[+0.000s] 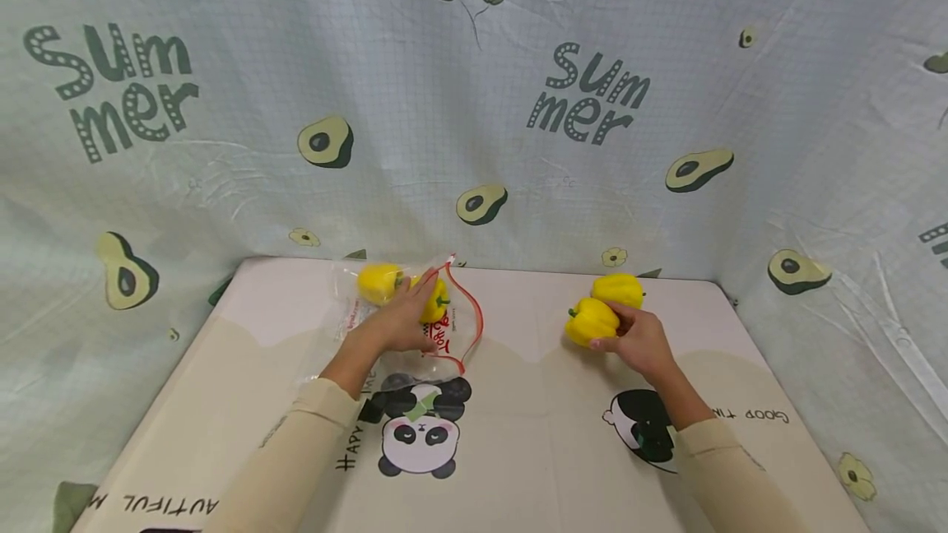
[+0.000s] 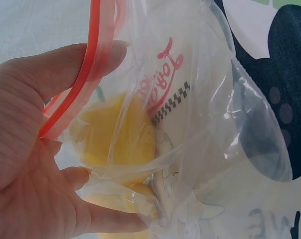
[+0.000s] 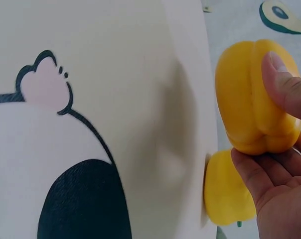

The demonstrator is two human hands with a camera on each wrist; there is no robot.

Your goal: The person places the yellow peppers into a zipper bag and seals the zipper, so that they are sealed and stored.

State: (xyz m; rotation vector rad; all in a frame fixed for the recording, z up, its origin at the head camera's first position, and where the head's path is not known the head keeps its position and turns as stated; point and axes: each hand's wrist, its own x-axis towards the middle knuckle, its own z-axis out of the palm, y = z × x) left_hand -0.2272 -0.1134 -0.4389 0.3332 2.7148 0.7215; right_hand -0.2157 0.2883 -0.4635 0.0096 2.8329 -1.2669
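Backdrop: pale fabric [image 1: 415, 105], "summer" lettering and avocados, hanging behind a light counter [image 1: 533, 451] with a panda print [image 1: 420, 444]. Clear bag [image 1: 461, 331], red strip [image 1: 478, 311] along its mouth, lies at left on the counter; two yellow peppers inside, one at the far left [image 1: 379, 284], one nearer the mouth [image 1: 435, 301]. Left hand [image 1: 398, 322] at the bag mouth, thumb and fingers spread apart, red strip crossing the thumb. Right hand [image 1: 643, 342] pinches a third yellow pepper [image 1: 591, 322] between thumb and fingers, well right of the bag. Fourth pepper [image 1: 622, 289] just beyond it on the counter.
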